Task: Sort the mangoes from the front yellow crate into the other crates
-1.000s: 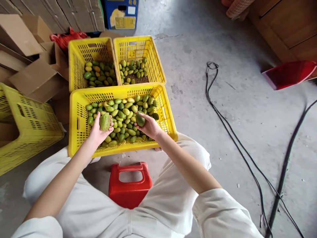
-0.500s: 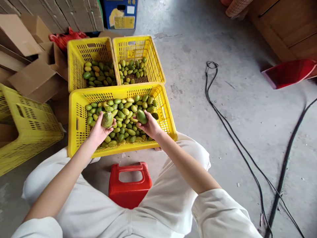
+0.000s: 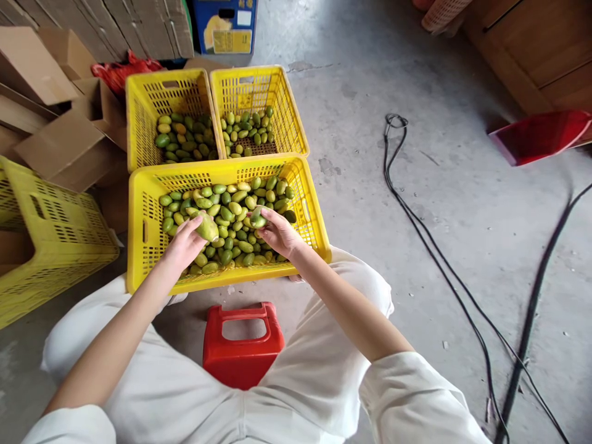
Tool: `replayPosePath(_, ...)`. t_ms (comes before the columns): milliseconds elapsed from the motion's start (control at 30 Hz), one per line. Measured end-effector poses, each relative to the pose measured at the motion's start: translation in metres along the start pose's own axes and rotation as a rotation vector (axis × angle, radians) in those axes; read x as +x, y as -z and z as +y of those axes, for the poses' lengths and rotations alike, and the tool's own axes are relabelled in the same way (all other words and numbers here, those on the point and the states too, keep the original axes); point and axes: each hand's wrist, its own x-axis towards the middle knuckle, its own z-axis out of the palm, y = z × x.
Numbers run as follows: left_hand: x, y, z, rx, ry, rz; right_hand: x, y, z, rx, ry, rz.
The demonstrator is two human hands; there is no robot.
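Note:
My left hand is closed around a yellow-green mango, its pale end tipped down to the right. In my right hand is a greener mango, pinched between thumb and fingers. Both hands hover over the near yellow crate, which holds many green and yellowish mangoes. Behind it stand two more yellow crates: the left one and the right one, each with mangoes piled inside.
A red plastic container with a handle stands between my legs. To the left are another yellow crate and cardboard boxes. Black cables lie on the concrete floor to the right, with a red dustpan beyond.
Both mangoes have been turned in my fingers: the left one now points down and right, and the right one is tilted with its end showing. The crates have not moved.

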Motion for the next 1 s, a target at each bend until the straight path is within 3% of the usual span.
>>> replayPosePath(233,0.002,0.002,0.004,0.003,0.046,0.001,-0.002,0.002,-0.006,0.122,-0.085,-0.032)
replayPosePath(533,-0.001,0.0,-0.002,-0.018,0.029,-0.021,-0.007,-0.007,-0.004,-0.039,-0.014,0.04)
replayPosePath(700,-0.002,-0.002,-0.003,0.029,-0.005,0.001,-0.003,-0.006,0.001,-0.145,-0.136,0.051)
replayPosePath(1000,-0.003,-0.01,0.001,0.178,0.168,0.043,-0.009,-0.005,-0.001,-0.155,-0.083,0.046)
